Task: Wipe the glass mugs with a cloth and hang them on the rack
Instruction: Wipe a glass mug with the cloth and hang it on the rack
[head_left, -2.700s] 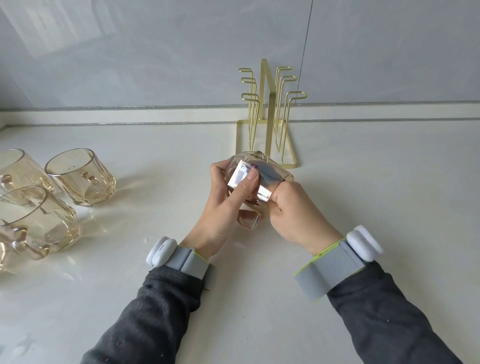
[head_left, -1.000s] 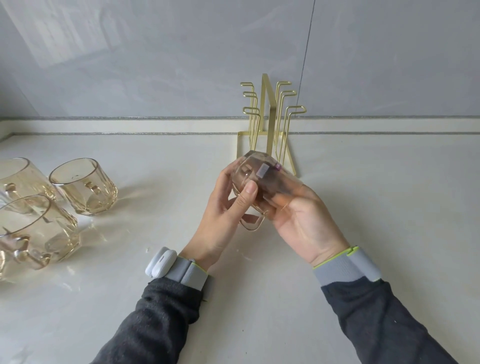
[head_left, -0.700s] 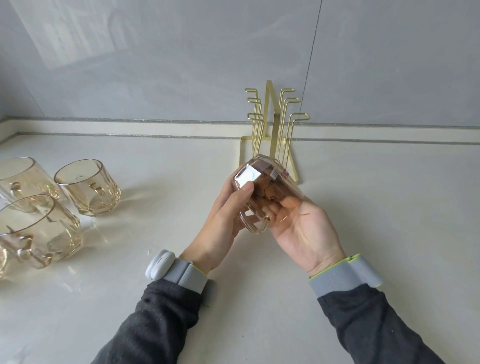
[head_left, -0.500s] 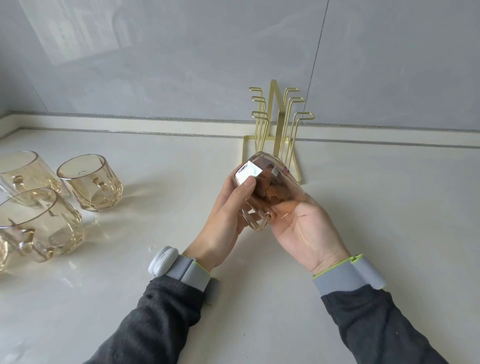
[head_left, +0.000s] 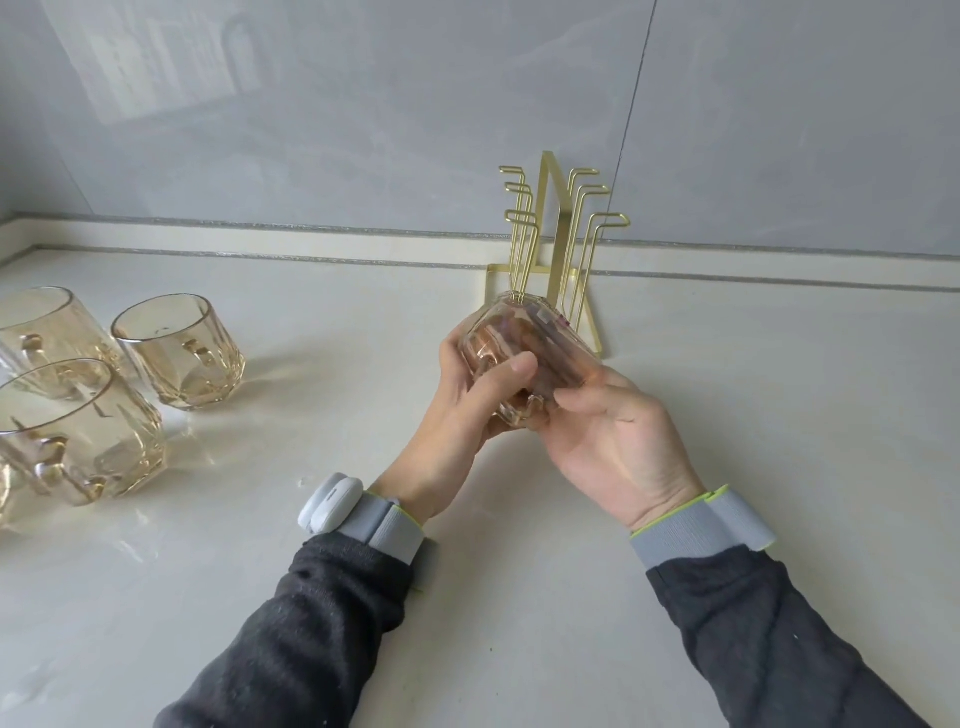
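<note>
Far left, 3 spare mugs (head_left: 176, 353) sit on the counter (head_left: 322, 597), not done yet. Your left hand (head_left: 467, 410) wraps the held mug (head_left: 524, 353), thumb across; right hand (head_left: 613, 436) cups it underneath. Rack (head_left: 558, 244) just behind, pegs bare. No cloth in view.

mug (head_left: 524, 358) between your left hand (head_left: 462, 415) and right hand (head_left: 613, 441), before rack (head_left: 558, 234) | rack at counter (head_left: 779, 415) back | other mugs (head_left: 179, 358) on counter, well left
</note>
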